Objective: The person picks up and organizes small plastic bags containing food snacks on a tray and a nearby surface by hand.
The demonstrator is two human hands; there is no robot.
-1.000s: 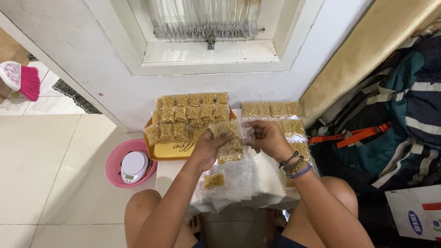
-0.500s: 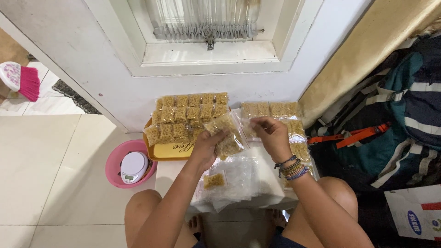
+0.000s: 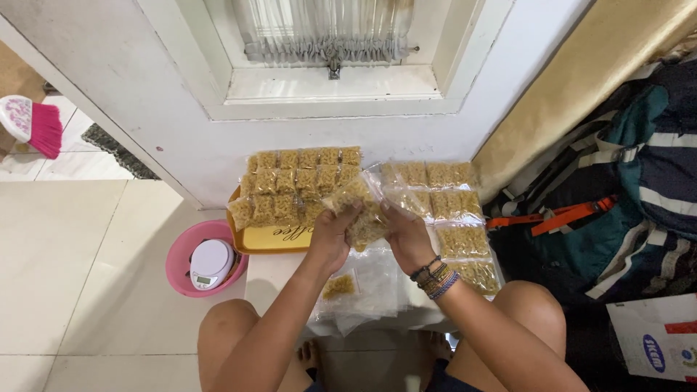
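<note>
While both hands meet over the table, the left hand (image 3: 332, 234) and right hand (image 3: 406, 236) pinch 1 clear pasta-filled bag (image 3: 361, 210) between them, its mouth tilted up toward the right.

Left of the yellow tray (image 3: 270, 239), bare floor lies open beyond the pink basin (image 3: 190, 260); right of it, snack packets (image 3: 443, 207) and backpack (image 3: 617, 189) crowd in.

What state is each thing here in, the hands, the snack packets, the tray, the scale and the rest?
Left hand: closed on the held packet.
Right hand: gripping the same packet.
Held packet: filled, lifted off the table.
Tray: loaded with filled packets in rows.
Empty bags: stacked flat.
Kitchen scale: sitting in the pink basin, nothing on it.
Curtain: drawn.
</note>
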